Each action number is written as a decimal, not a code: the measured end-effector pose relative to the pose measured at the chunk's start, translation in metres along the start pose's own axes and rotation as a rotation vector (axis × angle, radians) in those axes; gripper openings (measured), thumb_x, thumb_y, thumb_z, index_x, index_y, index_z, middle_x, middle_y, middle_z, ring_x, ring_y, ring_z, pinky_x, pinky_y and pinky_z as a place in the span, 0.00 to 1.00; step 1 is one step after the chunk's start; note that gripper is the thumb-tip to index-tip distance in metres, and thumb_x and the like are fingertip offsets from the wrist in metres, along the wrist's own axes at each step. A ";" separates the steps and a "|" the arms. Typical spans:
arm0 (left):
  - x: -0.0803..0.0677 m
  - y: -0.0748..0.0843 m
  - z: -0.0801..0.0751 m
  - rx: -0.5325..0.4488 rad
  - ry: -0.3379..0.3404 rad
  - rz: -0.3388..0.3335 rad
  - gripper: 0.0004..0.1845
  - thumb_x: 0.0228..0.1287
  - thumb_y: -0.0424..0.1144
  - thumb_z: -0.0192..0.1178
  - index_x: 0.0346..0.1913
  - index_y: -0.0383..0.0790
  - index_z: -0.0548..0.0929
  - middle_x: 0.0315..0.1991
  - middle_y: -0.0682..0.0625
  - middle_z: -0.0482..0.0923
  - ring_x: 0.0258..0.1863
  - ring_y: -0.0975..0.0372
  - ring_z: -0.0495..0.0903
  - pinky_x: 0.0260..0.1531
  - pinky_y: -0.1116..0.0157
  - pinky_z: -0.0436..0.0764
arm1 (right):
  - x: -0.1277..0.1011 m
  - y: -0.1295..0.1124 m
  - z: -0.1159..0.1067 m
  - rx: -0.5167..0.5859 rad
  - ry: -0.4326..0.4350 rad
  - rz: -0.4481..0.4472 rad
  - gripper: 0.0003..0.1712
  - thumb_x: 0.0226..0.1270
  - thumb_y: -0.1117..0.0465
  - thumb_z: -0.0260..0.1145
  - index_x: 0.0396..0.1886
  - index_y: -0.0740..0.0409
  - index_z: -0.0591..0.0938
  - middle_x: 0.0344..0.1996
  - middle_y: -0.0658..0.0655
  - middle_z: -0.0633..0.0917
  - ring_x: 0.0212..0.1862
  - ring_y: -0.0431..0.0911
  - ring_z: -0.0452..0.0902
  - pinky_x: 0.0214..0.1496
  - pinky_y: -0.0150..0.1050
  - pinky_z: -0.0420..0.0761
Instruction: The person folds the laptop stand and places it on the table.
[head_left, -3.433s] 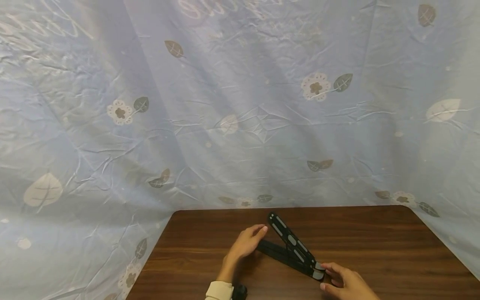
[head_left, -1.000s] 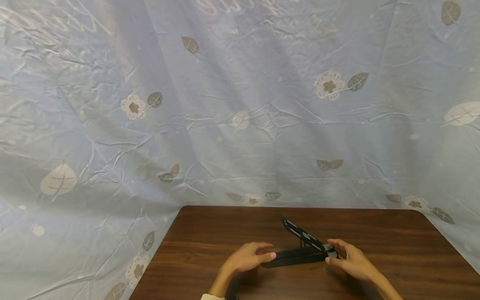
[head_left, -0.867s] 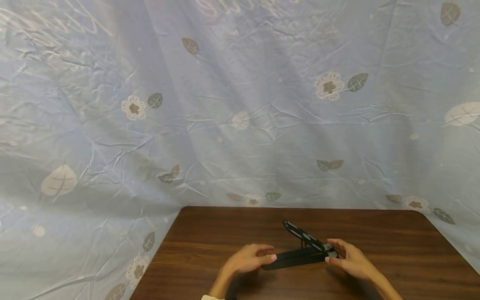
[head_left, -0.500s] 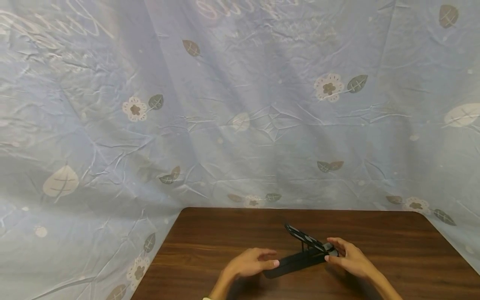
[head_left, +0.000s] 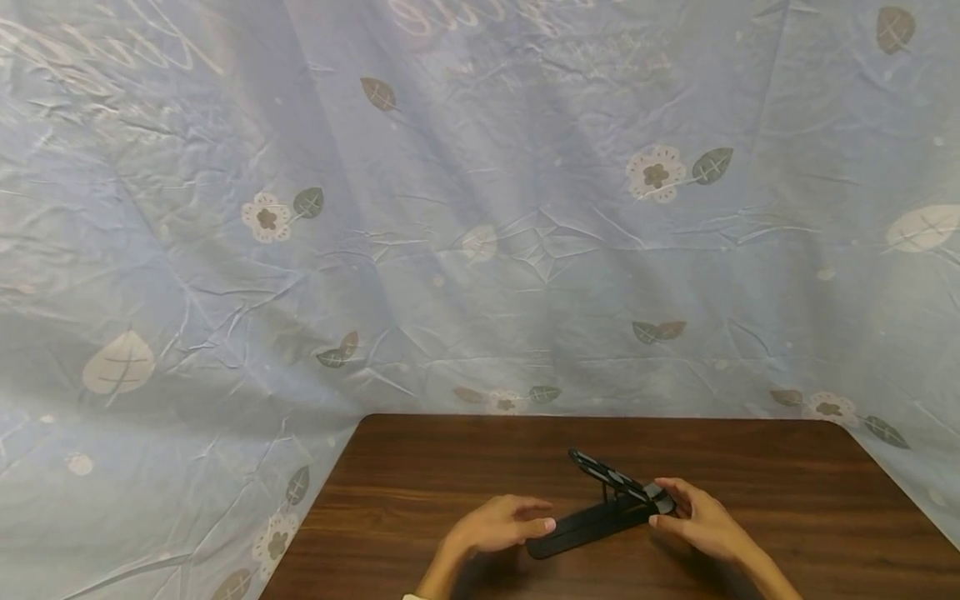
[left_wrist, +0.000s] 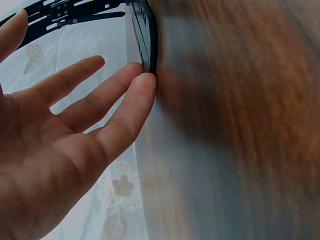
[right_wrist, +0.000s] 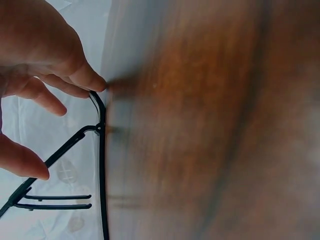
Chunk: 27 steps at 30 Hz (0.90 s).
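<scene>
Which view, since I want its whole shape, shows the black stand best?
The head view: the black stand appears nearly whole, base and raised panel together. The left wrist shows only parts, cropped; the right wrist shows it edge-on, cropped.

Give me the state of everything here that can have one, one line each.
Stand: unfolded, upper panel slanting up over the base.
Left hand: fingers relaxed, touching the base's far end from the hinge.
Right hand: fingers spread, at the hinge end.
Cloth: hanging, creased.

You have a brown table [head_left: 420, 467] before a leaf-and-flower-printed cloth [head_left: 480, 317]; whether home or workplace, you cannot tell.
</scene>
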<state>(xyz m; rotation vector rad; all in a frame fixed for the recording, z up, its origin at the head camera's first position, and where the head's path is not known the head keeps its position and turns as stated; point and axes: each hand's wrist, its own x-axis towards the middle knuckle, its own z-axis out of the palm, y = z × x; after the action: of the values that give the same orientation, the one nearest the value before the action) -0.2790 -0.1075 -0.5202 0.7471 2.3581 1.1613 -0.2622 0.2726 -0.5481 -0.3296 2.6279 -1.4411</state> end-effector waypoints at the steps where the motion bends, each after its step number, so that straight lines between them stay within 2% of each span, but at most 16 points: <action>1: 0.000 0.000 0.000 0.007 0.002 0.003 0.31 0.78 0.58 0.61 0.74 0.42 0.79 0.69 0.38 0.83 0.48 0.50 0.91 0.52 0.53 0.91 | -0.001 0.000 0.000 0.004 -0.004 -0.002 0.46 0.72 0.53 0.75 0.77 0.76 0.66 0.76 0.80 0.69 0.78 0.74 0.65 0.74 0.58 0.77; 5: 0.001 0.000 0.001 0.047 0.009 0.016 0.33 0.78 0.61 0.59 0.74 0.43 0.79 0.70 0.41 0.82 0.64 0.44 0.85 0.61 0.45 0.87 | -0.009 -0.001 -0.002 0.016 -0.022 -0.001 0.45 0.74 0.54 0.73 0.77 0.78 0.65 0.75 0.82 0.69 0.77 0.75 0.66 0.73 0.59 0.79; 7: 0.002 0.000 0.001 0.065 0.011 0.026 0.33 0.79 0.61 0.58 0.74 0.43 0.79 0.71 0.42 0.81 0.68 0.43 0.82 0.64 0.44 0.85 | -0.013 -0.001 -0.003 0.025 -0.034 -0.006 0.45 0.75 0.55 0.73 0.77 0.79 0.64 0.75 0.83 0.67 0.77 0.76 0.65 0.72 0.58 0.80; 12: 0.004 0.001 0.004 0.072 0.014 0.061 0.30 0.82 0.58 0.56 0.75 0.42 0.78 0.71 0.45 0.82 0.70 0.44 0.81 0.68 0.43 0.82 | -0.023 -0.002 -0.002 0.056 -0.060 -0.001 0.44 0.77 0.56 0.71 0.78 0.79 0.62 0.76 0.85 0.64 0.77 0.78 0.62 0.70 0.55 0.82; 18: 0.007 0.002 0.008 0.059 0.027 0.092 0.27 0.84 0.53 0.54 0.74 0.42 0.79 0.71 0.44 0.82 0.71 0.45 0.81 0.69 0.44 0.82 | -0.030 -0.005 0.004 0.079 -0.087 0.020 0.46 0.78 0.54 0.70 0.79 0.81 0.60 0.78 0.84 0.62 0.78 0.79 0.61 0.71 0.54 0.82; 27: 0.011 0.002 0.012 0.087 0.027 0.099 0.26 0.82 0.51 0.57 0.74 0.41 0.79 0.69 0.45 0.84 0.67 0.53 0.85 0.65 0.56 0.86 | -0.028 -0.003 0.004 0.108 -0.083 0.022 0.46 0.78 0.57 0.69 0.79 0.83 0.58 0.78 0.85 0.62 0.78 0.78 0.61 0.73 0.58 0.79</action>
<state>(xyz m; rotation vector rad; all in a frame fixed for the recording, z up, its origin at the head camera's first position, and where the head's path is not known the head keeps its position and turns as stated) -0.2798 -0.0921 -0.5267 0.8919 2.4321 1.1209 -0.2340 0.2742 -0.5473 -0.3395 2.4697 -1.5212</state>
